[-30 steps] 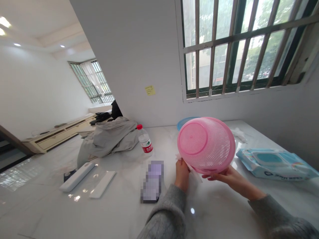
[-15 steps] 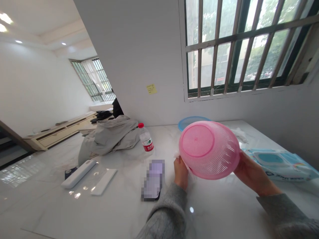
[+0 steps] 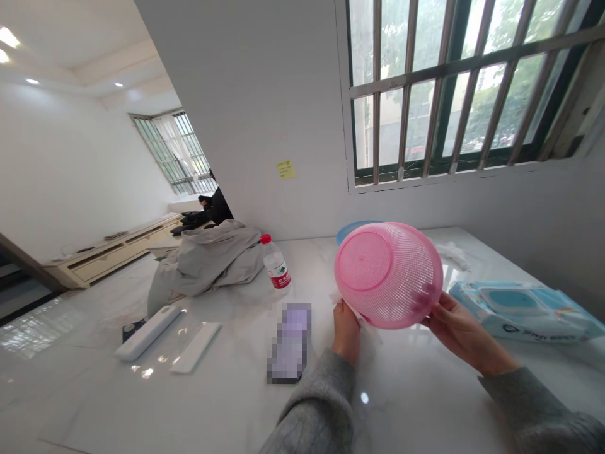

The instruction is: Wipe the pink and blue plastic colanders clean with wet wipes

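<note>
A pink plastic mesh basket [image 3: 406,271] is held tilted above the white table, its round base turned toward me and to the left. My right hand [image 3: 460,331] grips its rim at the lower right, thumb on the outside. My left hand [image 3: 346,331] is closed at the lower left edge of the basket, its fingers partly hidden. A thin white wipe [image 3: 335,296] shows at those fingers, mostly hidden by the hand and basket. Behind the basket lies a blue round plastic item [image 3: 350,231], partly covered from view.
A blue wipes pack [image 3: 524,312] lies at the right, with crumpled white tissue [image 3: 454,255] behind it. Left of my hands are a blurred phone [image 3: 289,343], a red-capped bottle [image 3: 276,263], a grey cloth [image 3: 212,261] and white flat objects [image 3: 196,348]. Someone in dark clothing [image 3: 218,205] is far back.
The basket has shifted slightly left and up, tilting a little. My right hand has moved left with it. More of the wipes pack now shows.
</note>
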Available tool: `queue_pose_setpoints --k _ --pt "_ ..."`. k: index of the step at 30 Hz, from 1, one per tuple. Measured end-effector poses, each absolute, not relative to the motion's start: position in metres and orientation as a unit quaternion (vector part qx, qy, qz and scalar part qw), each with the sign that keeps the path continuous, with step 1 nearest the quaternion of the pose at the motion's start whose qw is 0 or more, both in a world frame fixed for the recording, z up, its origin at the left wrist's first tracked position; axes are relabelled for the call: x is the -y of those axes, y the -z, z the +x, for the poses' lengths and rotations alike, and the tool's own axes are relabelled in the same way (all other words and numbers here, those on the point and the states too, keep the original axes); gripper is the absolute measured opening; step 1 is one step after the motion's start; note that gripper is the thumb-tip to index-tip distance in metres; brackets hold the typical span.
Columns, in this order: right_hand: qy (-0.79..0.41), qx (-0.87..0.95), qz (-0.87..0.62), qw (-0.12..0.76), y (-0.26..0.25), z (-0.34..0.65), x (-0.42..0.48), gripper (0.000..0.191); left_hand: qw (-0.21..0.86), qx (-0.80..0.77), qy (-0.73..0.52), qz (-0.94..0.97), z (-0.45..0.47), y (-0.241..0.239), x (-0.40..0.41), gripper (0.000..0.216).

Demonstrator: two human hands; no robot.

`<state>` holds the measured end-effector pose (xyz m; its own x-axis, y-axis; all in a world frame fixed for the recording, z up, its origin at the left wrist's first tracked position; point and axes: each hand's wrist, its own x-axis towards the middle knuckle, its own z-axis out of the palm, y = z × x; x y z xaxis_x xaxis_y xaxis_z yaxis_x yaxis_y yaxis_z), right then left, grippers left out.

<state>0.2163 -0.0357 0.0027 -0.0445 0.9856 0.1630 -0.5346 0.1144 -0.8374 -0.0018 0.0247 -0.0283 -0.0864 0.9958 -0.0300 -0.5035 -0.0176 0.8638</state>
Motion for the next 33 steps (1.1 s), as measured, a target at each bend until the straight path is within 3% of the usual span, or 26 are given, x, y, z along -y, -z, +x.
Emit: queue_pose_setpoints --k 8,13,17,22,26,33 --pt "-0.559 0.525 -0.384 0.515 0.0 0.195 0.042 0.034 0.649 -0.333 -0.611 0.309 0.007 0.017 -0.011 0.026" --pt "-0.564 0.536 -0.414 0.473 -0.002 0.198 0.051 0.037 0.622 -0.328 -0.631 0.329 0.003 0.016 -0.014 0.024" --pt "-0.604 0.445 -0.349 0.562 -0.006 0.215 0.048 0.045 0.597 -0.354 -0.65 0.31 -0.004 0.02 -0.02 0.03" --pt "-0.596 0.293 -0.321 0.675 -0.018 0.229 0.04 0.026 0.576 -0.39 -0.644 0.318 -0.008 0.021 -0.021 0.044" --pt "-0.596 0.262 -0.31 0.693 -0.02 0.229 0.038 0.03 0.562 -0.379 -0.656 0.332 -0.009 0.021 -0.024 0.049" --pt "-0.594 0.246 -0.303 0.704 -0.017 0.228 0.038 0.038 0.545 -0.438 -0.635 0.329 -0.007 0.03 -0.022 0.038"
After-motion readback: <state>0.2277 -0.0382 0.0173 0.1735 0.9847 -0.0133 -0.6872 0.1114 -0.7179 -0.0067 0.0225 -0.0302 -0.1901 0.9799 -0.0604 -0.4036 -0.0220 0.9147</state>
